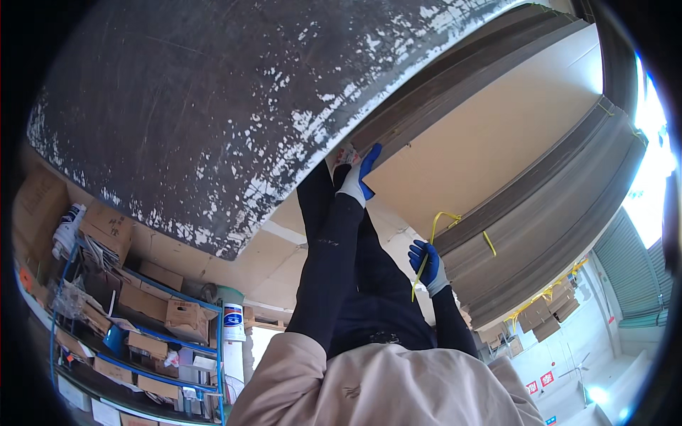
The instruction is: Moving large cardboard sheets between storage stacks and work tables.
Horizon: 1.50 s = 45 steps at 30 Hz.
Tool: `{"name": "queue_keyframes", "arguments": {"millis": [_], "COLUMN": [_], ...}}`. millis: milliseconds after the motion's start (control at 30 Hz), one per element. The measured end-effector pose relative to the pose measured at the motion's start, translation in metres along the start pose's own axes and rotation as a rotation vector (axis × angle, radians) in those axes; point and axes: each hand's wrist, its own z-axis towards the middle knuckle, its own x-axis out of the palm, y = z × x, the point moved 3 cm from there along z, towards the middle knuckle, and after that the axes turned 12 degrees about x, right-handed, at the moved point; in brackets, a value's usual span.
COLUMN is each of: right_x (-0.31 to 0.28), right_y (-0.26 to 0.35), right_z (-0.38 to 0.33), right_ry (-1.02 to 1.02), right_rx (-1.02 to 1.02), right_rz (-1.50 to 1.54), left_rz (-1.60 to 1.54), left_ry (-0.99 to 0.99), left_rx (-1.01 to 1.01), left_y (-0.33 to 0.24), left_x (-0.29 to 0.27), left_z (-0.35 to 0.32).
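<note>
Both my hands wear white gloves with blue-coated fingers. My left hand (pixel 355 177) reaches forward to the lower edge of a stack of brown cardboard sheets (pixel 455 106), beside the worn dark tabletop. Its visible fingers are stretched out against the sheets, and part of the hand is hidden. A crumpled white and red thing (pixel 346 155) lies just past it; its kind is unclear. My right hand (pixel 428 268) is closed, fingers curled, around a loose yellow strap (pixel 436 226) whose tail hangs below the hand. That hand is close to the strapped right-hand bundle of sheets (pixel 540 213).
A dark tabletop (pixel 177 92) with chipped white edges fills the upper left. Blue-framed shelves (pixel 170 341) with cartons and papers stand at the lower left, beside a white and blue bucket (pixel 233 321). Small folded cartons (pixel 550 312) hang at the right.
</note>
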Motion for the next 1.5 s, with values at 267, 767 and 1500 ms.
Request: {"name": "queue_keyframes", "arguments": {"millis": [267, 767, 1500], "right_x": [0.004, 0.009, -0.003], "right_y": [0.025, 0.021, 0.020], "right_z": [0.003, 0.008, 0.007], "right_ry": [-0.016, -0.038, -0.030], "right_rx": [0.008, 0.054, 0.070], "right_rz": [-0.149, -0.250, -0.210], "left_rz": [0.091, 0.210, 0.354], "left_ry": [-0.023, -0.112, -0.303], "left_rx": [0.112, 0.218, -0.084], "left_y": [0.003, -0.005, -0.004], "left_x": [-0.014, -0.013, 0.002], "left_z": [0.005, 0.004, -0.013]}}
